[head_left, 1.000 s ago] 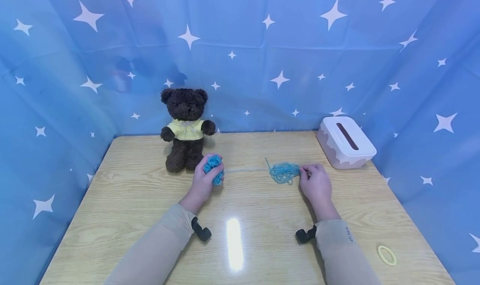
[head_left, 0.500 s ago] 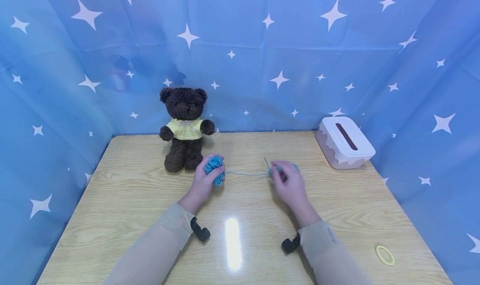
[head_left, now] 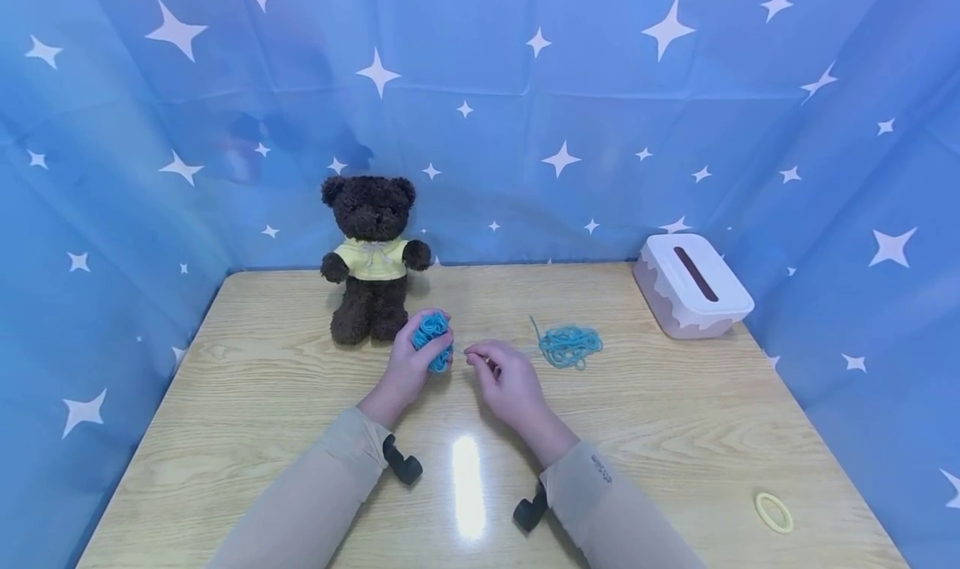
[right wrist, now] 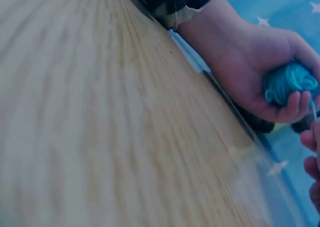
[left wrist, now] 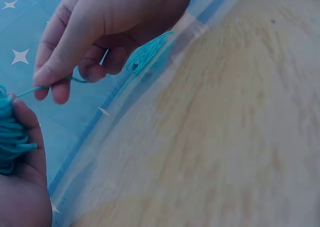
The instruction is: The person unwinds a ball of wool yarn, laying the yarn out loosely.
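Observation:
My left hand [head_left: 407, 361] grips a wound bundle of blue yarn [head_left: 433, 341], thumb across its front. Just to its right, my right hand [head_left: 513, 383] pinches the strand of yarn [left wrist: 31, 91] between thumb and forefinger, as the left wrist view shows. That strand runs from the bundle to the pinching fingertips. On the table to the right of my right hand lies a loose heap of the same yarn [head_left: 570, 346], one end sticking up at its left. In the right wrist view the bundle [right wrist: 290, 82] sits in the curled left fingers.
A dark brown teddy bear [head_left: 371, 261] in a yellow top stands behind my left hand. At the back right is a white-lidded tissue box [head_left: 693, 286]. A pale yellow ring [head_left: 774, 512] lies near the front right of the wooden table [head_left: 247, 369].
My right hand has moved left from the loose heap, past its near side, to close beside the bundle. The left hand keeps its grip, nearly still.

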The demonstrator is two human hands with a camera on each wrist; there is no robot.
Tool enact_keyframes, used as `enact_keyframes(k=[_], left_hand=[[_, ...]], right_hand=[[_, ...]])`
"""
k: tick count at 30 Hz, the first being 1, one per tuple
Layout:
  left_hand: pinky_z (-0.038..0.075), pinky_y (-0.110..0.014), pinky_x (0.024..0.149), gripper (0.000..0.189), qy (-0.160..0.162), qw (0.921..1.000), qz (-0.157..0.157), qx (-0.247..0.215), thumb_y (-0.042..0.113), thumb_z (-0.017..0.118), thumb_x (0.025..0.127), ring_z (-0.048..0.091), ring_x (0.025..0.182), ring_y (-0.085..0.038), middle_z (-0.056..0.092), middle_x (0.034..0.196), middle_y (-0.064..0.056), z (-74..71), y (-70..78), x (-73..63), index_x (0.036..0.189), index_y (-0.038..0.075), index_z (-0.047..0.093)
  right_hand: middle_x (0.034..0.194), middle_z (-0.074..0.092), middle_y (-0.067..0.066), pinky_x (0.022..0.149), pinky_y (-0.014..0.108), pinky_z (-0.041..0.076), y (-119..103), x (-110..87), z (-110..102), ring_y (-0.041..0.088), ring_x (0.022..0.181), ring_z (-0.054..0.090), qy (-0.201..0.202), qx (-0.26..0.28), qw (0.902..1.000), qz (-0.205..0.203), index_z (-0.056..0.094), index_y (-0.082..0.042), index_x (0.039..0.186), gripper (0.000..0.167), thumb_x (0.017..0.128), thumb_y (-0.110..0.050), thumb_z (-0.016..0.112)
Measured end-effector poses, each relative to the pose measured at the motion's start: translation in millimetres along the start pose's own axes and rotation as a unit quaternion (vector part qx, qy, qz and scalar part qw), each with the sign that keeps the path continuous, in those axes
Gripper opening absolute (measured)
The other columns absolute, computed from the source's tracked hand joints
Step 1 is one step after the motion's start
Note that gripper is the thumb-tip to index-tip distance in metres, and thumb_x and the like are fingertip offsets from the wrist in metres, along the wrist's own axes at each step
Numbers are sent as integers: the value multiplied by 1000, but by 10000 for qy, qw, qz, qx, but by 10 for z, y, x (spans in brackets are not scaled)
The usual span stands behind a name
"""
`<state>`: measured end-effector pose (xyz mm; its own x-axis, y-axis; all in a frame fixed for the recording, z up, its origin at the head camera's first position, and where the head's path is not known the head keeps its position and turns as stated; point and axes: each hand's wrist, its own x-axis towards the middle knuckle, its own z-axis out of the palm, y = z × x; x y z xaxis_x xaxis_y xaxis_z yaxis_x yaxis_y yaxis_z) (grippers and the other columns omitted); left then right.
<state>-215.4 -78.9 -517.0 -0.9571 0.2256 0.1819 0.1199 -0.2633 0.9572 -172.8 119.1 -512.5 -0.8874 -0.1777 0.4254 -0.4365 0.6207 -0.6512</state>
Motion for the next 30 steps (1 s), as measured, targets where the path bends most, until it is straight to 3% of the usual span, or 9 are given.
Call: enact_keyframes(k=[8,14,20,25,30], left_hand=[[62,-27,66,25,27,10000,43,0,7,64,108,66,76,-13,67,102,-3,8,10,-6,133,5,61],[61,-25,64,20,46,9998,131,-168,7,62,108,66,75,-12,68,102,1,-4,25,-7,128,10,63],[60,-25,63,18,94,9993,194,-294,5,62,108,66,74,-12,68,100,1,0,23,-4,124,13,64],[60,-26,62,19,159,9987,332,-359,3,62,107,65,73,-12,69,99,0,3,34,-4,123,14,65],[59,-26,63,20,205,9983,369,-403,3,62,107,64,73,-11,69,97,1,-9,23,1,123,15,64]], right_hand=[[106,83,8,82,39,67,147,9,-137,24,92,78,346,-615,9975,-38,80,-9,111,10,106,-12,72],[114,82,11,107,55,63,397,39,-391,37,112,79,426,-1031,9934,261,81,-10,116,14,107,-12,71],[114,80,12,102,57,62,662,-14,-703,37,111,76,440,-1448,9868,570,80,-9,116,13,107,-13,71],[115,78,18,101,61,60,889,-67,-952,42,113,74,652,-1583,9801,1003,77,-5,116,15,109,-11,66],[119,77,23,101,65,57,1123,-144,-1182,46,117,72,1004,-1780,9671,1517,76,-2,116,18,111,-11,62]])
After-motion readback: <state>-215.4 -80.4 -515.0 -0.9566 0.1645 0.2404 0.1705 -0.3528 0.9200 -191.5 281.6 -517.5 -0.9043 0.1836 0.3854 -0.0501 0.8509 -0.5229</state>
